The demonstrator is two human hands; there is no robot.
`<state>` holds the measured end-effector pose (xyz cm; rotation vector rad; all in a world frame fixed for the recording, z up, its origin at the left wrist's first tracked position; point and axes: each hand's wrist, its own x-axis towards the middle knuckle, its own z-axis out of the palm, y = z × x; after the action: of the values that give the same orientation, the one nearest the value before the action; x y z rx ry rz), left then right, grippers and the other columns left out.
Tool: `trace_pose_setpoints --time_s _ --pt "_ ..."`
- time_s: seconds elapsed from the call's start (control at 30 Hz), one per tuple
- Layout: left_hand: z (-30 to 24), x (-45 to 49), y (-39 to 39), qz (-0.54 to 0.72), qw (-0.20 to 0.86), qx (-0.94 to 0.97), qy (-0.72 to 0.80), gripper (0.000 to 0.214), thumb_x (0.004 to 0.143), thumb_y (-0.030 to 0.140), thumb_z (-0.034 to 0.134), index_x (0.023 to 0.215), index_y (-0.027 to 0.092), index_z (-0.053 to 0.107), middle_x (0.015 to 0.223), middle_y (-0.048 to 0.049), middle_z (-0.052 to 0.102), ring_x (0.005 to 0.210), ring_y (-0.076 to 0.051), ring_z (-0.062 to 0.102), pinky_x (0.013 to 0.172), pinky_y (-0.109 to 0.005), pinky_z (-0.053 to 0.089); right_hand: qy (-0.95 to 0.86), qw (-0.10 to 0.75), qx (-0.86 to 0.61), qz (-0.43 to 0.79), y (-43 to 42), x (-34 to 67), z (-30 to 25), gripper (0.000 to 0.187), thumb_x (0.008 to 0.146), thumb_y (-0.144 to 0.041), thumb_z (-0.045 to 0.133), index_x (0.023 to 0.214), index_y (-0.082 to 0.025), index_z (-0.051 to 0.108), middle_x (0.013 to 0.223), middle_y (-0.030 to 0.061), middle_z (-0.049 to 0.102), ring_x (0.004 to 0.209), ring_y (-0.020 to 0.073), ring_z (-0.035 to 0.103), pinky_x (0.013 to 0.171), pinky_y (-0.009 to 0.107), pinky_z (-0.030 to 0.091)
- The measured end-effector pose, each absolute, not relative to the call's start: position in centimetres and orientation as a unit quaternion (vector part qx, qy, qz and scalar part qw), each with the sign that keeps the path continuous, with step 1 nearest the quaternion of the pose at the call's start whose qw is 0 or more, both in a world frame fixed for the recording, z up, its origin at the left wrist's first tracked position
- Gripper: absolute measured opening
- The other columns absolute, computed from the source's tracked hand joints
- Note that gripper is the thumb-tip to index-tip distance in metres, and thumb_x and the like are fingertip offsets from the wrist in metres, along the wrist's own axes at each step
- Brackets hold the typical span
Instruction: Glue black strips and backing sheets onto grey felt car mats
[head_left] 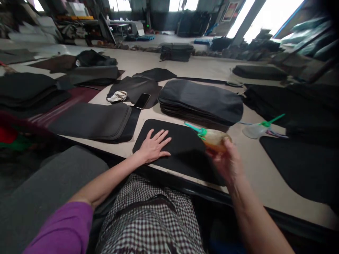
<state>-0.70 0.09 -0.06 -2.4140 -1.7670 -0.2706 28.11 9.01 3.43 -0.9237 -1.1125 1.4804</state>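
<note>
A black rounded sheet (182,148) lies flat at the table's front edge. My left hand (155,147) rests on its left part, fingers spread and holding nothing. Over the sheet's right part, my right hand (226,160) grips a clear squeeze bottle (215,139) with amber liquid inside. The bottle is tilted nearly on its side, its green nozzle pointing left and a little up. I cannot tell whether any liquid is coming out. Just behind the sheet stands a thick stack of black rounded pieces (201,100).
A second squeeze bottle (255,130) with a green nozzle stands to the right. A phone (142,101) and a crumpled white cloth (117,96) lie behind on the left. More dark sheets (92,120) are stacked at left, with another black piece (302,165) at right.
</note>
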Motion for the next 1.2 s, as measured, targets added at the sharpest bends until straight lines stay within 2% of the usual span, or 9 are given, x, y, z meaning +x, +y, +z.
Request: trace_pose_setpoints --time_s 0.13,0.2,0.3,0.43,0.53,0.67,0.8,1.03,1.2 --pt "-0.7 1.5 -1.4 -0.116 0.005 -0.813 -0.571 0.075 0.098 0.072 0.026 0.156 0.026 0.037 0.164 -0.0081 0.036 0.152 -0.024 0.029 0.124 -0.05 0.016 -0.571 0.41 -0.382 0.6 7.3 23.8 4.3 0.042 0.088 -0.058 0.067 0.113 -0.026 0.061 0.094 0.0018 0.067 0.066 0.016 0.062 0.045 0.023 0.046" --pt "-1.6 2.0 -1.9 -0.116 -0.035 -0.815 -0.567 0.075 0.097 0.073 0.026 0.156 0.028 0.036 0.16 -0.0059 0.043 0.15 -0.024 0.034 0.125 -0.049 0.017 -0.657 0.35 -0.365 0.559 6.6 21.8 4.5 0.045 0.085 -0.055 0.073 0.116 -0.026 0.059 0.098 0.0013 0.067 0.074 0.0176 0.065 0.055 0.026 0.052" --pt "-2.8 2.2 -2.1 -0.109 -0.082 -0.796 -0.589 0.079 0.095 0.076 0.028 0.157 0.028 0.034 0.159 -0.006 0.045 0.147 -0.027 0.04 0.123 -0.048 0.023 -0.748 0.306 -0.313 0.499 5.8 19.0 4.5 0.055 0.08 -0.053 0.079 0.122 -0.027 0.054 0.113 0.0035 0.067 0.101 0.0246 0.067 0.084 0.036 0.058" --pt "-3.5 2.3 -2.0 -0.131 -0.096 -0.782 -0.602 0.087 0.095 0.075 0.034 0.16 0.019 0.025 0.165 -0.0113 0.033 0.15 -0.029 0.033 0.123 -0.043 0.027 -0.825 0.275 -0.268 0.414 5.3 16.1 4.0 0.067 0.076 -0.056 0.081 0.129 -0.028 0.051 0.118 0.0067 0.066 0.104 0.0288 0.067 0.092 0.045 0.056" --pt "-3.7 2.4 -2.0 -0.124 -0.088 -0.784 -0.602 0.083 0.098 0.067 0.038 0.16 0.015 0.024 0.167 -0.0131 0.027 0.154 -0.03 0.025 0.127 -0.045 0.021 -0.861 0.273 -0.235 0.358 5.0 14.7 3.8 0.067 0.078 -0.057 0.079 0.131 -0.028 0.05 0.12 0.0077 0.064 0.105 0.0297 0.065 0.094 0.047 0.055" --pt "-3.8 2.6 -2.1 -0.103 -0.094 -0.786 -0.602 0.075 0.099 0.061 0.041 0.157 0.014 0.034 0.167 -0.0109 0.028 0.154 -0.033 0.024 0.128 -0.046 0.017 -0.883 0.278 -0.207 0.317 4.9 13.6 3.7 0.055 0.084 -0.056 0.072 0.127 -0.027 0.051 0.117 0.0081 0.062 0.106 0.0294 0.063 0.093 0.045 0.054" --pt "-3.3 2.3 -2.1 -0.126 -0.064 -0.794 -0.592 0.083 0.097 0.067 0.039 0.159 0.013 0.028 0.167 -0.0125 0.028 0.154 -0.031 0.025 0.127 -0.042 0.019 -0.886 0.296 -0.19 0.302 5.7 13.2 3.5 0.05 0.089 -0.052 0.069 0.128 -0.027 0.05 0.118 0.0078 0.06 0.107 0.0281 0.061 0.093 0.042 0.053" --pt "-2.3 1.8 -2.2 -0.139 -0.005 -0.811 -0.569 0.072 0.098 0.071 0.03 0.145 0.022 0.052 0.15 -0.0121 0.054 0.146 -0.03 0.037 0.123 -0.055 0.018 -0.886 0.329 -0.214 0.245 8.9 12.3 2.7 0.051 0.09 -0.048 0.066 0.131 -0.025 0.047 0.124 0.01 0.058 0.113 0.0303 0.059 0.098 0.045 0.051" --pt "-2.2 1.9 -2.0 -0.153 0.003 -0.808 -0.569 0.071 0.098 0.071 0.028 0.149 0.025 0.047 0.154 -0.0097 0.05 0.146 -0.027 0.036 0.122 -0.053 0.021 -0.874 0.361 -0.258 0.197 11.5 10.5 1.9 0.051 0.091 -0.051 0.063 0.131 -0.023 0.048 0.121 0.0114 0.058 0.111 0.0304 0.06 0.097 0.045 0.051"
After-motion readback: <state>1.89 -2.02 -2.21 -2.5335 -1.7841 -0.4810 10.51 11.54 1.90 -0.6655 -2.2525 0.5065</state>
